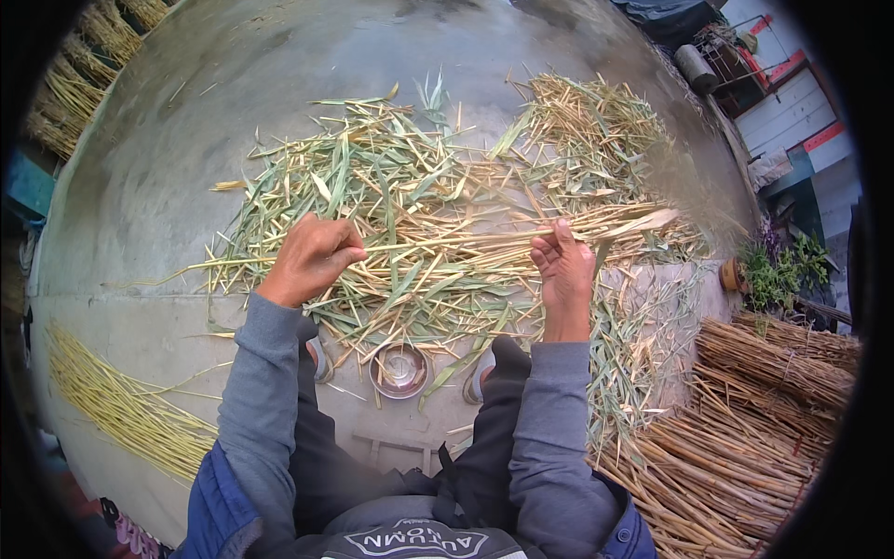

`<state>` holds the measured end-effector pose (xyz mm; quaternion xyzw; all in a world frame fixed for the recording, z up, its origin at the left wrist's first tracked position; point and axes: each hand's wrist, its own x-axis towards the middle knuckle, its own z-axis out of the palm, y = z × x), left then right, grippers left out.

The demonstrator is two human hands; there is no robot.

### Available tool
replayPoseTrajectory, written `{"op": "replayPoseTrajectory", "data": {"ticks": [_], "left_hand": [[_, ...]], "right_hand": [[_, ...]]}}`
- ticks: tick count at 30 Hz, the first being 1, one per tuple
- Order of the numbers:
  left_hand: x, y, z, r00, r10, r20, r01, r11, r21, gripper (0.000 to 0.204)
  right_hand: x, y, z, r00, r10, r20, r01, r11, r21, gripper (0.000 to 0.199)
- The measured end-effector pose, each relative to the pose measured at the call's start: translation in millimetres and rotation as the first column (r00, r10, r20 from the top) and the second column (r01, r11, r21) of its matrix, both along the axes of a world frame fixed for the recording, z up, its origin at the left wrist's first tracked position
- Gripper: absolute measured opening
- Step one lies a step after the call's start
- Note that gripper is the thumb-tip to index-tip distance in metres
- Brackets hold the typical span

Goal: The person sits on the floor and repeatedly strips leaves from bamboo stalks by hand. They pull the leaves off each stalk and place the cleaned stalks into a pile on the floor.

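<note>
A long thin yellow-green plant stalk [447, 243] stretches nearly level between my hands. My left hand [315, 255] is closed round it, with the thin tail of the stalk running out past it to the left. My right hand [566, 272] pinches the stalk between thumb and fingertips, its palm turned partly up. Beyond the right hand, a pale leaf sheath [649, 222] and a blurred feathery plume [700, 182] reach to the right. Under the stalk lies a broad heap of cut stalk pieces and green leaves [372, 191].
A metal bowl [400, 371] sits on the concrete between my feet. Trimmed yellow-green stalks [121, 396] lie at the left. Thick bundles of brown stalks [736, 466] fill the lower right, near a potted plant [778, 270]. More plumed bundles [79, 84] lie at the far left.
</note>
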<state>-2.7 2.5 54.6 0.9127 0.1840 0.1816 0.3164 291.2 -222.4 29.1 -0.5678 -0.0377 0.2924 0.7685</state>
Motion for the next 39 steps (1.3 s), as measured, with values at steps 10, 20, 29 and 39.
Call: {"op": "replayPoseTrajectory", "data": {"ticks": [10,20,29,39], "left_hand": [[28,-41,-36,0.978,-0.075,0.195,0.075,0.997,0.012,0.026],[21,-44,-23,0.995,-0.002,0.099,0.043,0.911,-0.411,0.016],[22,-18,-21,0.986,0.028,0.161,-0.037,0.998,0.052,0.015],[19,-18,-4,0.989,-0.057,0.136,0.052,0.998,0.046,0.015]], "right_hand": [[-24,5,12,0.922,0.384,0.047,-0.373,0.916,-0.146,0.037],[-21,-4,20,0.874,0.474,0.110,-0.439,0.865,-0.243,0.032],[20,-50,32,0.975,-0.126,-0.185,0.217,0.743,0.633,0.025],[-65,-1,-10,0.879,0.383,-0.282,-0.354,0.923,0.150,0.032]]}}
